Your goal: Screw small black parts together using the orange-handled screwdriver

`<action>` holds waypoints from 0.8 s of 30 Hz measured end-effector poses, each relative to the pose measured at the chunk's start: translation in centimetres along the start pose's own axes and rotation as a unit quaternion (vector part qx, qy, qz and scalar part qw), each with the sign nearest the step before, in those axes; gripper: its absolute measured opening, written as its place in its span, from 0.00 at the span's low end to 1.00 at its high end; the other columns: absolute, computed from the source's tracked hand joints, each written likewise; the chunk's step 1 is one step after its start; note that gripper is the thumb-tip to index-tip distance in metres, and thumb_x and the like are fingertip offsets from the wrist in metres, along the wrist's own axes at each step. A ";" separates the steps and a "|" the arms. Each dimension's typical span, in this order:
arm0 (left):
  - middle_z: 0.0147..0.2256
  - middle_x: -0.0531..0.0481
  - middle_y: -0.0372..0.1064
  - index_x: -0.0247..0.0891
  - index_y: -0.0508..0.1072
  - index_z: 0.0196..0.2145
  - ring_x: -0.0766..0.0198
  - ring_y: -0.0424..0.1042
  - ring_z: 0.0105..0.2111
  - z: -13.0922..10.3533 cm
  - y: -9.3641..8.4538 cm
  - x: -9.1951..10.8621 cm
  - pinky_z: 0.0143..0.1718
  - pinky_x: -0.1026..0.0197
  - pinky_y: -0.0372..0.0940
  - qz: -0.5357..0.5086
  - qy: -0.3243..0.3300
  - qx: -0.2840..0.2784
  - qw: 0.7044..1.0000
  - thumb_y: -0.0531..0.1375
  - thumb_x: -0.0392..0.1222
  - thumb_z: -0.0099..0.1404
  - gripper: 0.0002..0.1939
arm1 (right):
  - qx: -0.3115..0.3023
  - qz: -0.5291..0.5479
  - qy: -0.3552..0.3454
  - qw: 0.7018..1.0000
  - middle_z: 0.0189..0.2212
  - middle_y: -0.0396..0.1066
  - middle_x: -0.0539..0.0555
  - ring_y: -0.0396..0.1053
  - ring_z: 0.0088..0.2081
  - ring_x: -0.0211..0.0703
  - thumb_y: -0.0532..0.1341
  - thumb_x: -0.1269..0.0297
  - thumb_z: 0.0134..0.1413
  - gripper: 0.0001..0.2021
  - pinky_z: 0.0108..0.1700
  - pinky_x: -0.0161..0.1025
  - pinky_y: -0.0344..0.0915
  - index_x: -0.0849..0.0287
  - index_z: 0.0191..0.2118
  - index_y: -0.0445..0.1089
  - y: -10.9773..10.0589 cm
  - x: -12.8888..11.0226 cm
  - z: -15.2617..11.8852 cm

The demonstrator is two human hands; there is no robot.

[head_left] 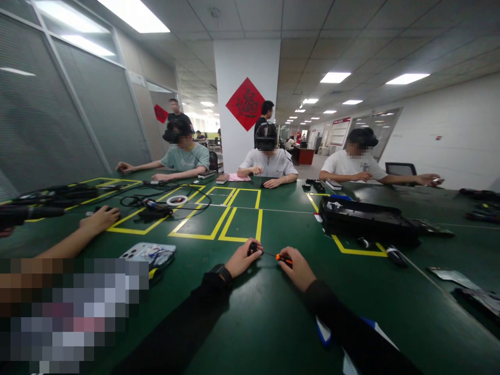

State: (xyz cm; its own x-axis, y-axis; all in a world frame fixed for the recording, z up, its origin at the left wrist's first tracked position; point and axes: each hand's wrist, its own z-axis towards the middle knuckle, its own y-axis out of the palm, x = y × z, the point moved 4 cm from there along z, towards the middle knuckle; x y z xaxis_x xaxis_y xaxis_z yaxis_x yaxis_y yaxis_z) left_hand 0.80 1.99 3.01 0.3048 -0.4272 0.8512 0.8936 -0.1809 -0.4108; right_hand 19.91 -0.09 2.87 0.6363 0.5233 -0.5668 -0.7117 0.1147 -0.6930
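My left hand, with a dark band on its wrist, is closed on a small black part above the green table. My right hand grips an orange and black screwdriver. The thin shaft of the screwdriver points left toward the black part. Whether its tip touches the part is too small to tell.
Black cables and a white tape roll lie at the left, near a person's hand. A black case stands at the right. A patterned phone-like object lies left of my left hand. Several people sit across the table.
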 end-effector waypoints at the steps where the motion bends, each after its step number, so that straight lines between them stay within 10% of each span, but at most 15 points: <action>1: 0.39 0.47 0.69 0.38 0.62 0.40 0.62 0.68 0.40 0.0 0.0 0.0 0.46 0.58 0.59 -0.001 0.000 0.000 1.000 0.53 0.48 0.58 0.15 | -0.001 0.002 0.005 1.000 0.33 0.64 0.53 0.61 0.37 0.41 0.54 0.67 0.50 0.06 0.40 0.38 0.59 0.59 0.35 0.64 0.0 0.0 0.0; 24: 0.39 0.48 0.69 0.39 0.61 0.40 0.62 0.68 0.40 -0.2 -0.1 -0.1 0.46 0.57 0.59 0.012 0.011 0.003 1.000 0.53 0.46 0.58 0.13 | -0.012 -0.025 0.007 1.000 0.32 0.65 0.54 0.60 0.38 0.41 0.49 0.66 0.55 0.10 0.43 0.40 0.57 0.59 0.32 0.66 0.1 -0.2 0.2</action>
State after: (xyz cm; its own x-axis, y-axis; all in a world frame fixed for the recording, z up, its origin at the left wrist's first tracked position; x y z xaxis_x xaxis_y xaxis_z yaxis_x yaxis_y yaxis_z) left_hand 0.60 1.90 2.93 0.3194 -0.4504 0.8338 0.8881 -0.1645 -0.4291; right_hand 19.65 0.03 2.95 0.6758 0.5047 -0.5372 -0.6710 0.1196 -0.7317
